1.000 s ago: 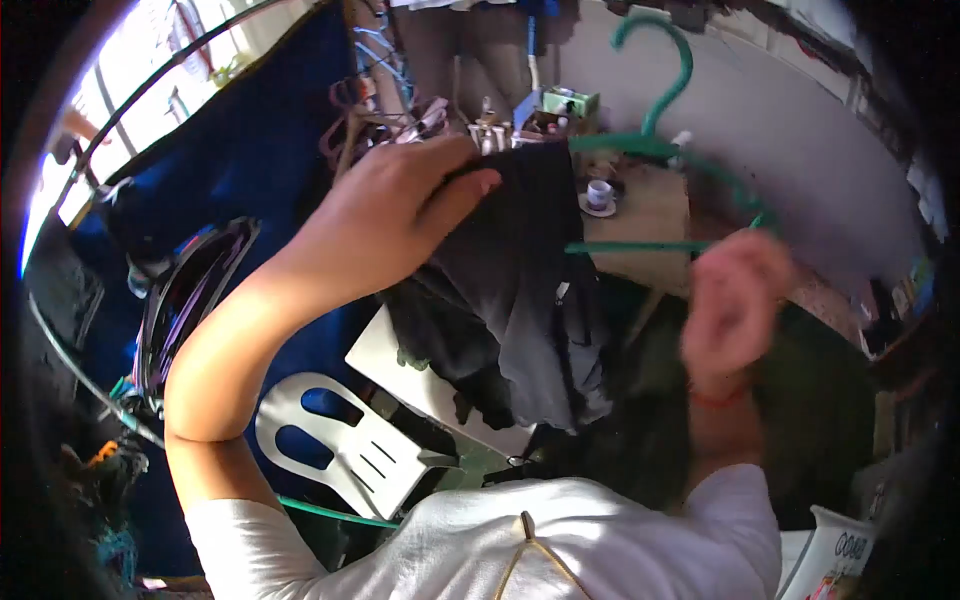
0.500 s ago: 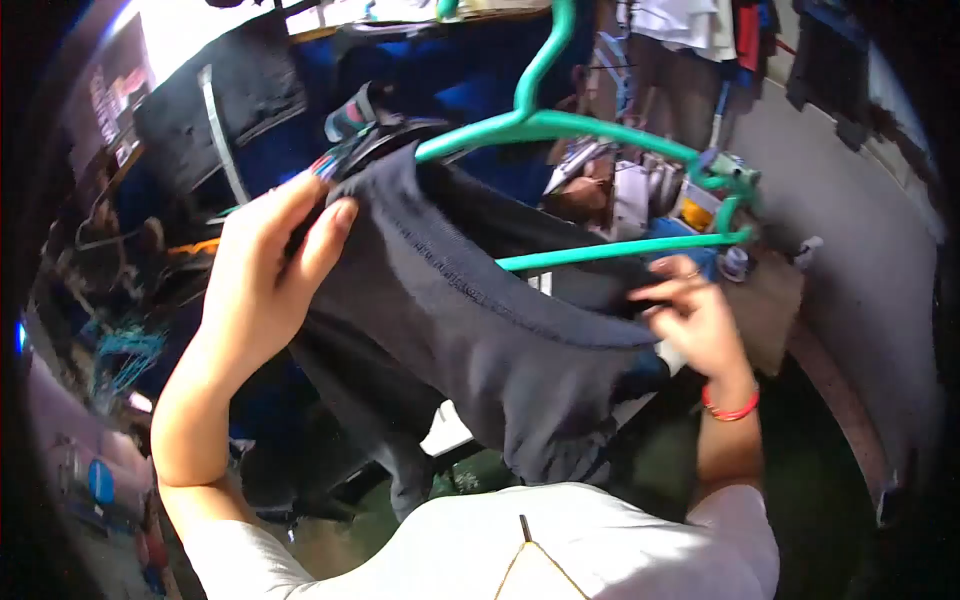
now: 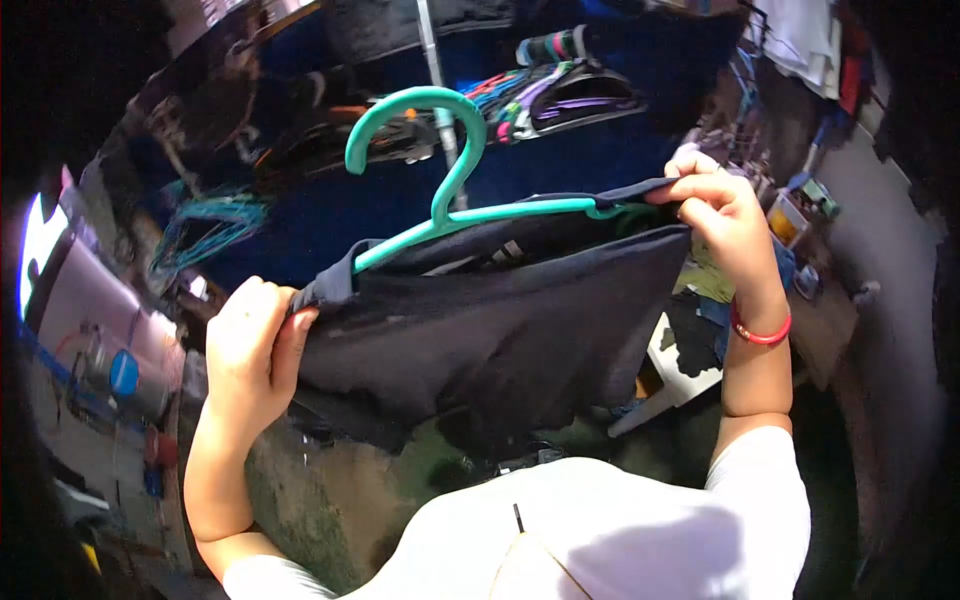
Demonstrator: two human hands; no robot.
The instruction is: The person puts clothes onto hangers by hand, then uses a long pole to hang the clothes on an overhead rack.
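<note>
A dark shirt (image 3: pixel 480 330) hangs spread between my hands, its neckline stretched wide and facing up. My left hand (image 3: pixel 250 340) pinches the fabric at the left end, thumb toward me. At the right end, my right hand (image 3: pixel 725 215) grips the raised edge of the cloth. A green plastic hanger (image 3: pixel 400 240) sits inside the neckline with its hook standing up. The hanger's left tip is hidden under the fabric; its notched right end shows near my right hand. A pale label is visible inside the shirt.
Beyond the shirt, several hangers (image 3: pixel 585 100) lie bunched beside a metal pole (image 3: pixel 432 60). More teal hangers (image 3: pixel 215 225) hang at the left. To the right are a white stool-like surface (image 3: pixel 675 365) with dark cloth on it and hanging white clothes (image 3: pixel 800 45).
The hanger has turned upright, its right arm now inside the neckline. My right hand has risen and taken the shirt's edge; my left hand has lowered. The view has swung left.
</note>
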